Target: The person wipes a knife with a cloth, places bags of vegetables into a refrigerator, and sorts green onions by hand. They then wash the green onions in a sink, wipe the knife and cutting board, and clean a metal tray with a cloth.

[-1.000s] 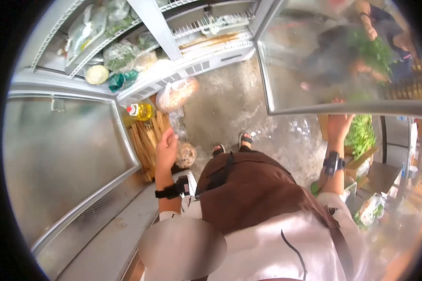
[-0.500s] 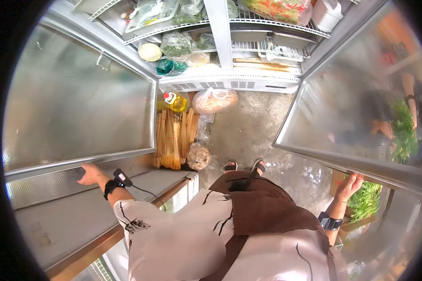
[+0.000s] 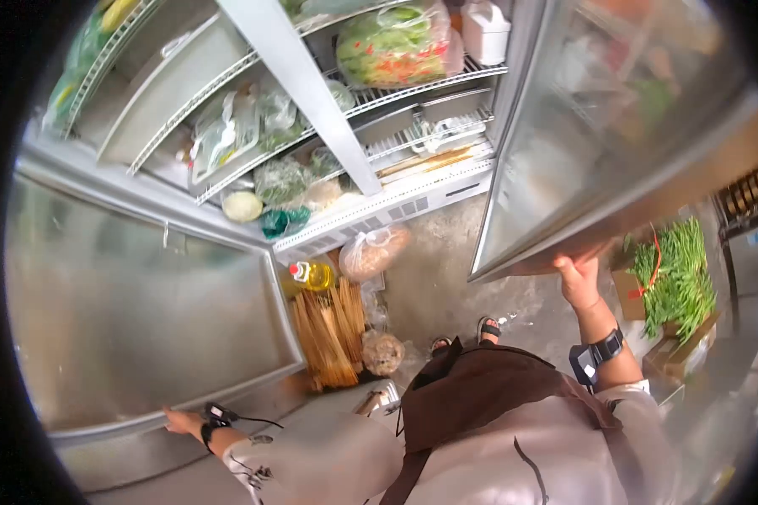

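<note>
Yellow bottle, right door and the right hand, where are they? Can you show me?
Yellow bottle [image 3: 316, 276]: head view, on its yellow body.
Right door [image 3: 564, 160]: head view, on its glass pane.
Right hand [image 3: 580, 283]: head view, on the middle of the hand.

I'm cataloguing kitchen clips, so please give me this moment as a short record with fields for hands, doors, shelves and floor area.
Left hand: at the lower edge of the left fogged-glass, metal-framed door
Right hand: at the edge of the right fogged-glass, metal-framed door; exact grip unclear
Doors: both open
Shelves: clear plastic bag of green and red produce, white plastic jug, pale round vegetable
Floor area: red-capped bottle of yellow liquid, bundled thin tan sticks
</note>
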### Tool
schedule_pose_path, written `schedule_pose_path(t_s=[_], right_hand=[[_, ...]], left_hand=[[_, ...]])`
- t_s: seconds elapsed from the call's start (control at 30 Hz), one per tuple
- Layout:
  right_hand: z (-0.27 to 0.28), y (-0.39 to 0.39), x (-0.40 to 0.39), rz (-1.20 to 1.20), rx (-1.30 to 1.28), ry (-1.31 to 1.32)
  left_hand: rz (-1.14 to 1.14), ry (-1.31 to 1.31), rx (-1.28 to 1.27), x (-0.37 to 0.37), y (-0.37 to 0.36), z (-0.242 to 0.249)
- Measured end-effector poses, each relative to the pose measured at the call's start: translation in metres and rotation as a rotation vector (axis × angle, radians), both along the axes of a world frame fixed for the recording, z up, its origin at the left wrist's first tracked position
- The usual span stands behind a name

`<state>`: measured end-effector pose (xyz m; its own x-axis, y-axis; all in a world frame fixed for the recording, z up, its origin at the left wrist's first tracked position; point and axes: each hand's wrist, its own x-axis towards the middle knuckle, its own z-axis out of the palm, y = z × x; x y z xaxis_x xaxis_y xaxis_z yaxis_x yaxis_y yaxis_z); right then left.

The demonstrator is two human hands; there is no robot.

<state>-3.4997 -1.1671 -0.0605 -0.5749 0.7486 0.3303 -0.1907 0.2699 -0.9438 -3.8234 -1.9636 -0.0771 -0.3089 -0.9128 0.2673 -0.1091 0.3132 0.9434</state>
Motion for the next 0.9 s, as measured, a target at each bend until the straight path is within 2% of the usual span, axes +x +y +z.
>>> schedule_pose_path(t_s=[0.07,0.17,0.23,0.27,0.3,0.37,0.4,0.43,0.47,0.57,0.67,0.73,0.8,0.9], right_hand=[[-0.006,0.007,-0.002,0.126,0.057,-0.246],[-0.002,-0.008,-0.032,0.147,-0.052,-0.15],[-0.032,-0.008,-0.054,0.149,-0.002,-0.073],[-0.023,-0.013,-0.064,0.163,0.074,-0.134],[-0.013,-0.018,-0.072,0.164,0.18,-0.198],[0.002,-0.026,-0.088,0.269,0.158,-0.219],[0.012,-0.028,-0.096,0.347,0.112,-0.274],[0.008,-0.031,-0.107,0.387,0.078,-0.141],[0.005,-0.032,-0.12,0.46,0.002,-0.139],[-0.004,-0.035,-0.153,0.499,0.099,-0.151],[0.005,-0.034,-0.169,0.531,0.15,-0.117],[0.006,-0.035,-0.18,0.571,0.155,-0.124],[0.005,-0.039,-0.194,0.56,0.159,-0.096],[0.005,-0.041,-0.212,0.572,0.137,-0.096]], left_hand=[[0.047,0.093,0.055,0.016,0.061,0.023],[-0.072,0.276,0.118,0.026,0.095,0.019],[-0.172,0.318,0.068,0.053,0.139,0.02],[-0.159,0.411,0.059,0.055,0.145,0.007],[-0.097,0.374,-0.15,0.075,0.184,0.013],[-0.248,0.566,0.023,0.101,0.245,0.025],[-0.243,0.657,0.302,0.115,0.284,0.035],[-0.214,0.656,0.274,0.13,0.325,0.048],[-0.178,0.661,0.24,0.136,0.352,0.053],[-0.036,0.264,-0.601,0.115,0.356,0.025],[-0.319,0.23,-0.815,0.085,0.365,0.043],[-0.653,0.271,-0.866,0.072,0.401,0.074],[-0.819,0.323,-0.952,0.049,0.437,0.093],[-1.1,0.308,-0.936,0.009,0.488,0.101]])
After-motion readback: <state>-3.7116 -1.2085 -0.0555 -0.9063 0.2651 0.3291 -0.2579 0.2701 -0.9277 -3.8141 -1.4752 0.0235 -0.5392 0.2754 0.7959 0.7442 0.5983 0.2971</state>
